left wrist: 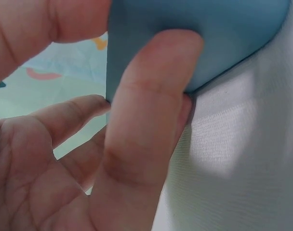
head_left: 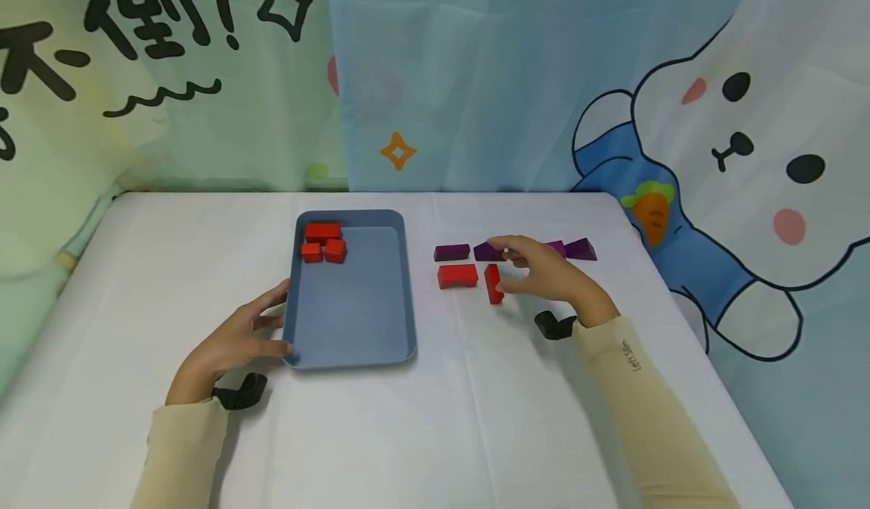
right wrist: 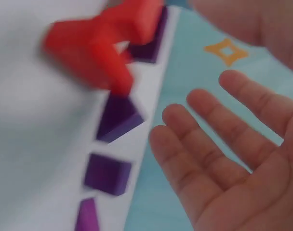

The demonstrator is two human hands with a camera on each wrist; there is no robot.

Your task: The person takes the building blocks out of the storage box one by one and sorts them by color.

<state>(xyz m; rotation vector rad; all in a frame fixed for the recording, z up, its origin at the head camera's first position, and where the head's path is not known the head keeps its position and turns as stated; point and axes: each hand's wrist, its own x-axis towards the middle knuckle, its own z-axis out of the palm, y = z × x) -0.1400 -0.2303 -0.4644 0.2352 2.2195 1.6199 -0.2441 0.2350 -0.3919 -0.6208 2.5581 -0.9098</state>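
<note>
My left hand [head_left: 229,343] rests against the left side of a blue-grey tray [head_left: 360,313]. In the left wrist view its thumb [left wrist: 149,110] lies on the tray's outer wall. Inside the tray's far left corner sit a larger red block [head_left: 322,232] and two small red blocks [head_left: 312,252]. My right hand [head_left: 549,271] hovers around a narrow red block [head_left: 492,284], its fingers extended and apart from the thumb. Left of that block lies a red block with a notch [head_left: 458,276]. The right wrist view shows the red blocks [right wrist: 74,41] blurred and overlapping.
Behind the red blocks runs a row of purple blocks [head_left: 451,253], partly covered by the right hand. A dark purple wedge [head_left: 581,250] ends the row. The white-covered table [head_left: 381,433] meets a printed curtain [head_left: 462,78] at its far edge.
</note>
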